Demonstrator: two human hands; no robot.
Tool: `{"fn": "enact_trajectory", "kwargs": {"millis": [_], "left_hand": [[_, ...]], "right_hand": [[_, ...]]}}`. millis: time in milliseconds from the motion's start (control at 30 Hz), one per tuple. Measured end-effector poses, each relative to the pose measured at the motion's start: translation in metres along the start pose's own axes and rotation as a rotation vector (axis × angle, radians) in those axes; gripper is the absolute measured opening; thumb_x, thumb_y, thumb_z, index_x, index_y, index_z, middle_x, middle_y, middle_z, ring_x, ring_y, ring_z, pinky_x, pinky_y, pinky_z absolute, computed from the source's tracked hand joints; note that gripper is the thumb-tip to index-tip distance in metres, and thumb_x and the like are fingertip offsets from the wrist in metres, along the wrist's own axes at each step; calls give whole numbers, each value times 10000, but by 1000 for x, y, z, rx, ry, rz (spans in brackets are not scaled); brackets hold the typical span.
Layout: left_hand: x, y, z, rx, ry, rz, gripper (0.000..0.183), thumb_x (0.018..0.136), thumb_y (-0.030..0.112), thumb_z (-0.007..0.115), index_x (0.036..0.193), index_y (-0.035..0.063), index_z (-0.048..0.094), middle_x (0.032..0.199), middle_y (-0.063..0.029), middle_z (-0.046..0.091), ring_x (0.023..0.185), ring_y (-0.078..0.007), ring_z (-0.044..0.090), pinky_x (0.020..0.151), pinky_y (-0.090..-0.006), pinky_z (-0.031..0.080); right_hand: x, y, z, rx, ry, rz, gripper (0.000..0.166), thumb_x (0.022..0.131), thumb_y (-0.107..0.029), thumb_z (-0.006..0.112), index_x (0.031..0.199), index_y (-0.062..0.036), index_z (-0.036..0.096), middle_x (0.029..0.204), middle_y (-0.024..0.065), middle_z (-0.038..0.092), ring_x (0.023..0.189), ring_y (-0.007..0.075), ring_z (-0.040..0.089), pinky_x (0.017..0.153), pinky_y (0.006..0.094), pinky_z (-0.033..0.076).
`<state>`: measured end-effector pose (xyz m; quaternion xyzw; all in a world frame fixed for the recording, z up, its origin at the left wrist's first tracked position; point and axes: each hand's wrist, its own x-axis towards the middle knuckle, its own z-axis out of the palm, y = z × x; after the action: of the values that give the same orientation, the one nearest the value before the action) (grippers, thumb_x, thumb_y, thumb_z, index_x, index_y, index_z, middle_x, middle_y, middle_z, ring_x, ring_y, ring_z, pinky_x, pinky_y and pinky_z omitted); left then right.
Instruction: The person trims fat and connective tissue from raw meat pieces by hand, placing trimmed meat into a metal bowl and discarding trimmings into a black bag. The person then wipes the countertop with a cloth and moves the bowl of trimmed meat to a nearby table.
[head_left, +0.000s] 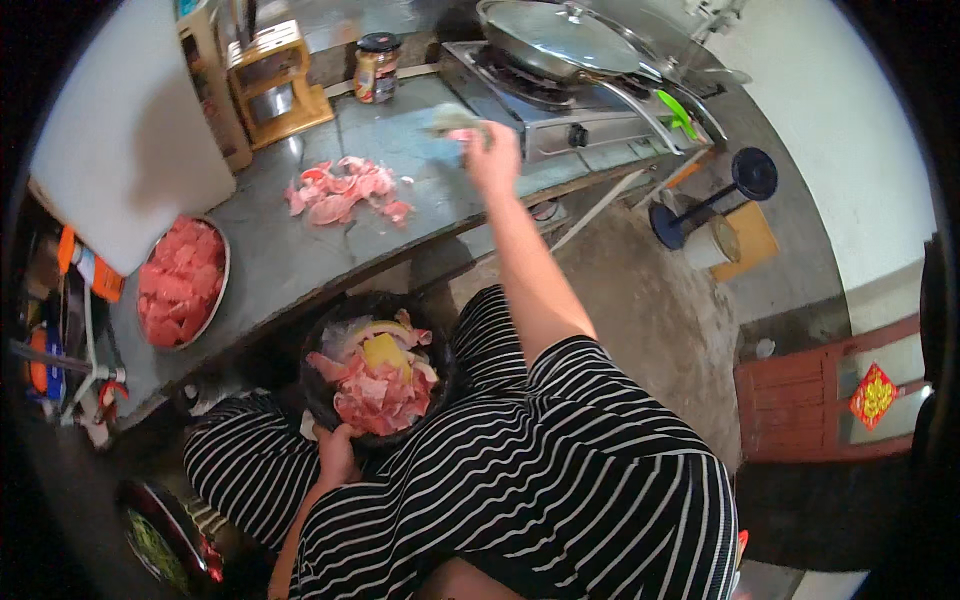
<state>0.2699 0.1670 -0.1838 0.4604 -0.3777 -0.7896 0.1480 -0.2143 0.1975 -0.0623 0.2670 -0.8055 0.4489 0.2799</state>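
My right hand (496, 154) reaches over the counter near the gas stove, its fingers closed on a blurred greyish-green cloth-like item (452, 118) with a bit of pink at its edge. To its left, thin pink food scraps (349, 191) lie in a loose heap on the grey tiled counter (259, 259). My left hand (337, 454) grips the near rim of a black bin (311, 386) held between my knees. Inside are pink and whitish scraps (386, 394), a curved pale rind and a yellow piece (385, 352). Whether the pink food is fruit or meat I cannot tell.
An oval metal bowl (223, 292) of red chunks (180, 281) sits at the counter's left. A wooden knife block (281, 82) and a lidded jar (376, 67) stand behind. On the gas stove (551, 139), a lidded pan (562, 41) has its handle jutting forward.
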Motion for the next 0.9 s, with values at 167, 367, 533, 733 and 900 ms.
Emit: {"fn": "enact_trajectory", "kwargs": {"millis": [167,367,533,733,900], "left_hand": [[3,-3,-3,50,60,4,732,659,-29,566,1340,0,299,1199,-121,519,1059,-263,521,935,-331,439],[26,-25,-16,50,63,37,809,636,-20,583,1381,-10,268,1300,-142,459,1158,-283,463,998,-333,393],[17,-21,-10,83,85,18,817,620,18,595,1376,-22,287,1324,-161,457,1172,-297,456,1005,-344,384],[3,-6,3,75,164,36,862,637,-30,570,1413,11,197,1219,-137,488,1070,-303,505,909,-369,459],[17,-24,-4,53,119,136,830,626,-1,605,1382,-20,264,1301,-170,452,1184,-311,454,1012,-356,384]], "right_hand": [[-34,55,-14,-370,-288,-10,539,810,-407,690,1218,-62,613,1315,185,529,1201,367,486,1021,451,390],[-102,-55,27,-192,-395,-123,442,818,-401,689,1169,-132,656,1271,162,531,1133,345,500,954,456,423],[-71,-71,38,184,-471,337,714,708,-519,794,1147,16,619,1148,225,580,1055,342,567,935,409,453],[-16,-16,68,-256,-171,135,570,734,-346,781,1142,12,608,1194,222,548,1105,371,527,965,410,420],[-7,-31,127,42,-514,-189,349,740,-151,651,1076,-60,674,1197,147,608,1131,313,562,989,372,435]]}}
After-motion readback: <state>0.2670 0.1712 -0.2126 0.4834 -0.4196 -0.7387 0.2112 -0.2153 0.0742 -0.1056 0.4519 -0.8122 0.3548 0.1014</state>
